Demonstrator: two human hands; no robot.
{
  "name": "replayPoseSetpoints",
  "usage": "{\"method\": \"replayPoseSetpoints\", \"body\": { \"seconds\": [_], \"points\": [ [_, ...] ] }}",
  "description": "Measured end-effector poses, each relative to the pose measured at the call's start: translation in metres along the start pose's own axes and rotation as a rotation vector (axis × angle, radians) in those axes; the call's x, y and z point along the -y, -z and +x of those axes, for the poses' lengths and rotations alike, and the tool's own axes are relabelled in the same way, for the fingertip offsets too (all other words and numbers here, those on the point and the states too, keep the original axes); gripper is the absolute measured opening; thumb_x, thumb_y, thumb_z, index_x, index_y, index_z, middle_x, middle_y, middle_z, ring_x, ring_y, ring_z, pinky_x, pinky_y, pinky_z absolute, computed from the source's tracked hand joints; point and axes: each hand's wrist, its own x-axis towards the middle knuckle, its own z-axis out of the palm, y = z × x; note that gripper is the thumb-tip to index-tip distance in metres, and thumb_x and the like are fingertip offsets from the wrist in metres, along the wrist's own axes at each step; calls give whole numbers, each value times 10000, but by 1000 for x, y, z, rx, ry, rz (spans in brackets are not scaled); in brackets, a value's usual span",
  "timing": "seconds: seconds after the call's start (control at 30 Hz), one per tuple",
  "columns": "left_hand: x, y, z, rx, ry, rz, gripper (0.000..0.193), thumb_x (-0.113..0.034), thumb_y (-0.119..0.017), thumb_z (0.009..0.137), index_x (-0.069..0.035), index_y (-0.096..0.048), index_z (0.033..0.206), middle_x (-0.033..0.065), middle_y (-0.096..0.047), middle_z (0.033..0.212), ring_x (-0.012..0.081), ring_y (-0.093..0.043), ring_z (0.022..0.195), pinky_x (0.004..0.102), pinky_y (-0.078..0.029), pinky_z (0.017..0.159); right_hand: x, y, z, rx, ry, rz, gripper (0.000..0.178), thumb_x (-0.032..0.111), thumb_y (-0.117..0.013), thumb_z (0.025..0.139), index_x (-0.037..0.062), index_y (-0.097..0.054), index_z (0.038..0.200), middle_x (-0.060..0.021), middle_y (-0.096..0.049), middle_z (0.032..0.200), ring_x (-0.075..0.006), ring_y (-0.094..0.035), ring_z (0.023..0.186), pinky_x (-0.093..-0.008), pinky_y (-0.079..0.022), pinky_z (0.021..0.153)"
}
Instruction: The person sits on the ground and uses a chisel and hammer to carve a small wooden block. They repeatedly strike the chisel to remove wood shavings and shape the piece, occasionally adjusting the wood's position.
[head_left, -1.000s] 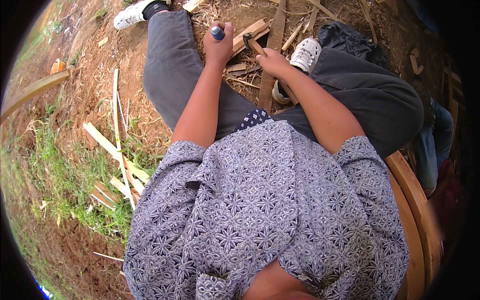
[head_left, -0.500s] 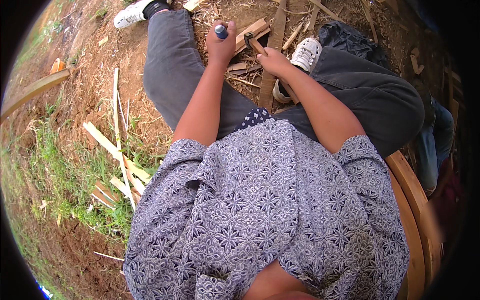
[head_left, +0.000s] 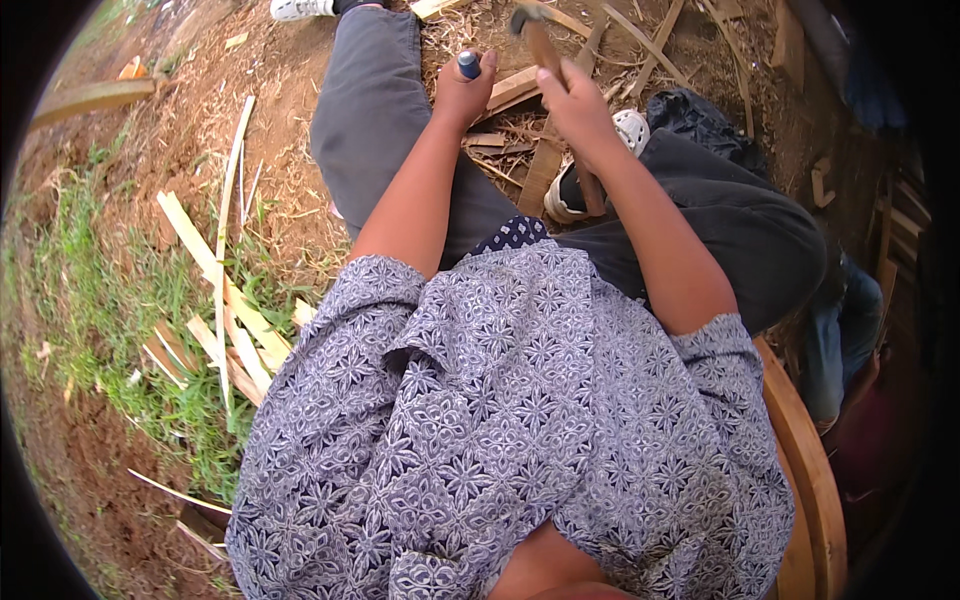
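Observation:
My left hand (head_left: 463, 98) is closed round the blue handle of a chisel (head_left: 469, 66). Only the butt end of that handle shows above the fist; its blade is hidden. My right hand (head_left: 582, 112) grips a hammer (head_left: 541, 45) by its wooden handle, with the dark head raised beyond the hand, up and to the right of the chisel. The handle's lower end shows below the wrist. Just right of my left fist lies a pale block of wood (head_left: 513, 90), partly covered by my hands, between my outstretched legs.
A flat plank (head_left: 541, 176) lies between my legs near my right shoe (head_left: 630, 128). A black plastic bag (head_left: 700, 125) is by my right knee. Pale wood strips (head_left: 215, 265) lie on the grass at left. Another person's jeans-clad leg (head_left: 845, 330) is at right, near curved timber (head_left: 805, 450).
My right hand has lifted the hammer up and away from near the wood block. My left hand still holds the chisel. The whole view has shifted slightly.

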Motion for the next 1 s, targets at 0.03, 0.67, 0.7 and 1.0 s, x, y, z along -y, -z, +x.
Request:
{"method": "replayPoseSetpoints", "body": {
  "seconds": [0.03,0.67,0.7,1.0],
  "points": [
    [4,1,1,-27,-31,15,358,-329,-700,980,-43,-609,786,62,-596,645,160,-544,590,361,-479,591,25,5,-8,-17,87,75,390,343,-569,1027,36,-639,1257,-106,-690,914,-217,-669,848,-376,-514,779],
    [25,5,19,-95,-118,56,337,-325,-668,975,-26,-639,821,165,-655,719,332,-624,643,438,-493,629,44,-1,-22,171,292,-252,396,251,-551,1034,76,-548,1389,-233,-691,996,-423,-682,957,-456,-520,856],
    [32,9,19,-117,-108,94,339,-325,-666,976,-25,-638,820,165,-655,719,332,-624,643,440,-493,630,52,-1,-20,166,282,-213,396,261,-554,1034,77,-552,1385,-232,-690,986,-411,-687,953,-452,-521,856],
    [19,15,17,-134,-123,20,330,-293,-662,981,-18,-643,798,107,-654,677,215,-598,594,405,-488,600,62,-1,-29,131,319,7,456,294,-567,1040,37,-557,1417,-160,-684,1038,-232,-670,933,-365,-513,867]
  ]
}}
